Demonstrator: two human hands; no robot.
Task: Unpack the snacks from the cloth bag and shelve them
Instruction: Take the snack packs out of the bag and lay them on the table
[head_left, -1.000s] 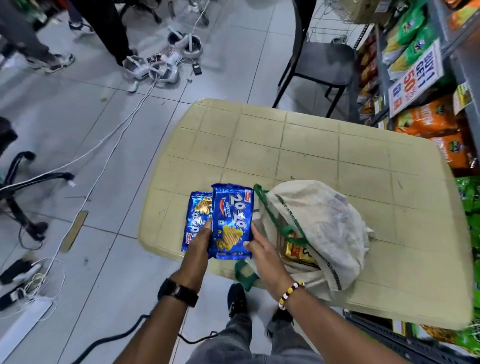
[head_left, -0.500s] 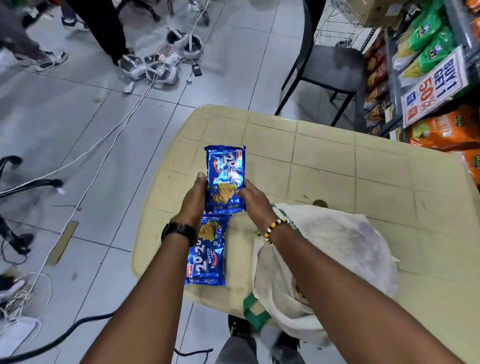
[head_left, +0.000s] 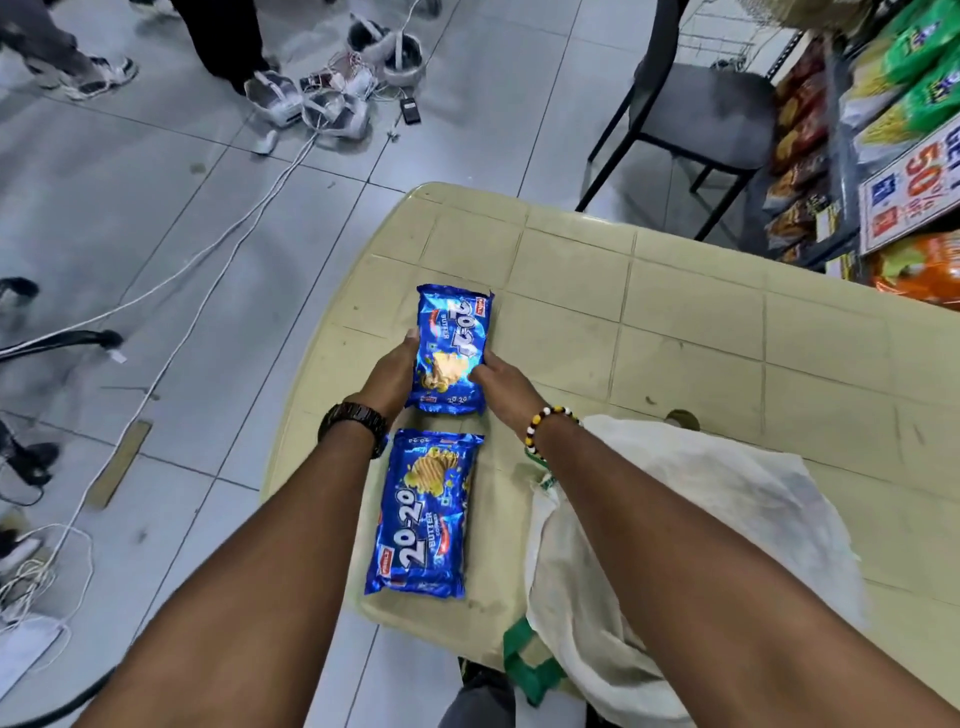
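Now left grip (head_left: 392, 371) and right grip (head_left: 501, 382) pinch far pack (head_left: 452, 348) by its long sides, seemingly down on surface (head_left: 675, 338). Near pack (head_left: 423, 514) lies just behind, by the edge; bag (head_left: 675, 545) overhangs beside it. Risk: a forearm pulling back could sweep either off.

"20-20 BUTTER" on biscuit packet (head_left: 423, 517), "50%" sign (head_left: 911, 189)

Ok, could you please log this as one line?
left hand, right hand: grip far biscuit pack | near biscuit pack, cloth bag: on table
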